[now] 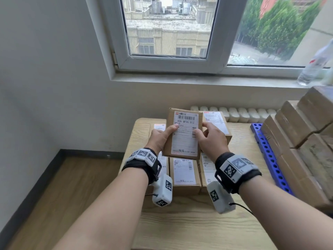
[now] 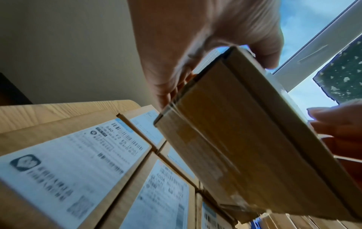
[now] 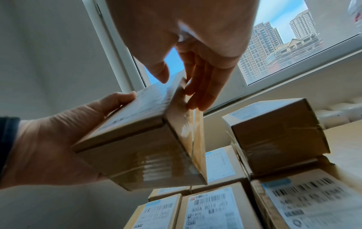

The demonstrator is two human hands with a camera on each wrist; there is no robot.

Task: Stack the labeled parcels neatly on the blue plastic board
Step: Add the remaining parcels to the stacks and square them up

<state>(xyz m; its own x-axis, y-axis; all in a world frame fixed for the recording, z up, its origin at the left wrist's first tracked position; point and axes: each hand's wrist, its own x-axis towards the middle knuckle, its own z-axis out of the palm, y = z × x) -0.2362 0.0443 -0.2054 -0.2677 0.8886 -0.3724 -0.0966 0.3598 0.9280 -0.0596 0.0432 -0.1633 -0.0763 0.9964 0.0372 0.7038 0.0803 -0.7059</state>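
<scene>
- Head view: a brown cardboard parcel with a white shipping label (image 1: 183, 134) is held up in the air by both hands, label facing the camera, above the light wood-grain surface (image 1: 189, 228).
- Left hand (image 1: 159, 139) takes the parcel's left edge; its grip is a pinch, thumb lying on the label and fingers hidden behind the box.
- Right hand (image 1: 210, 139) takes the parcel's right edge, thumb on the label near the side barcode, fingers curled behind.
- Right wrist view: the right hand's thumb tip sits on the parcel's top face, and its fingers (image 3: 201, 86) run straight down the right side wall, touching it.
- Left wrist view: the left hand (image 2: 195, 46) pinches the upper corner of the parcel (image 2: 245, 131), whose taped brown underside tilts over the boxes below.
- Directly below the held parcel, a group of flat labelled cardboard boxes (image 1: 183, 174) lies label-up, touching side to side.
- Behind the held parcel and to its right, another labelled cardboard box (image 1: 216, 123) sits on top of that group.
- Well to the right of the held parcel, a blue perforated plastic board (image 1: 268, 154) carries a stepped stack of plain brown cartons (image 1: 302, 134).
- Further right and above the parcel, a clear plastic bottle (image 1: 315, 65) stands on the windowsill.
</scene>
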